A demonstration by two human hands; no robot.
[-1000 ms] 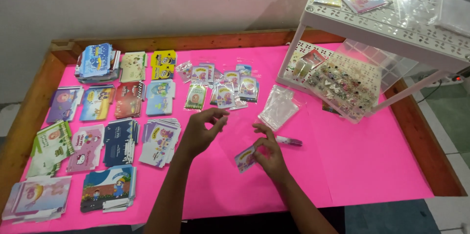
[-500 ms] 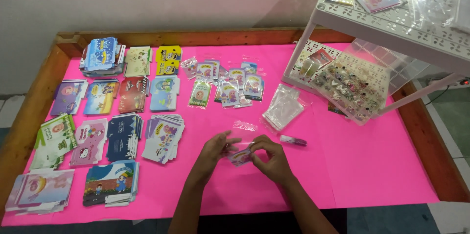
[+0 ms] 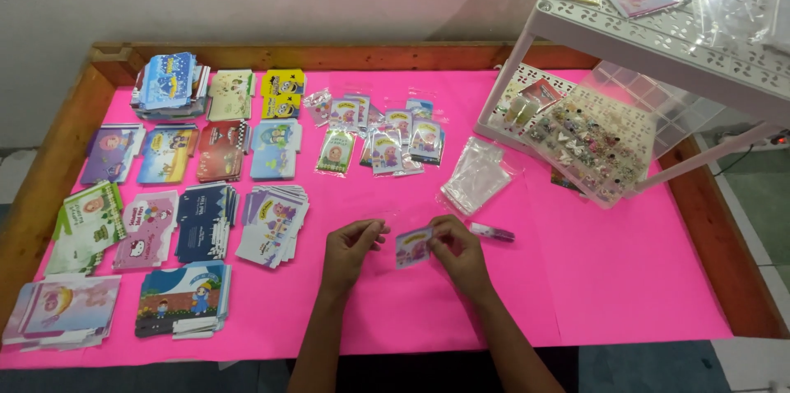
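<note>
My right hand pinches a small colourful card just above the pink table cover. My left hand is to the left of the card, its fingertips closed on the edge of a clear plastic sleeve that reaches toward the card. A small pink-and-grey pen-like item lies right beside my right hand. A stack of clear sleeves rests just beyond.
Stacks of printed cards cover the left half of the table. Several bagged cards lie at the back centre. A white perforated rack with small trinkets stands at the right. A wooden rim frames the table.
My left hand came down from the card stacks to meet the right hand. Both hands now hold the card upright and flat toward me, slightly further right.
</note>
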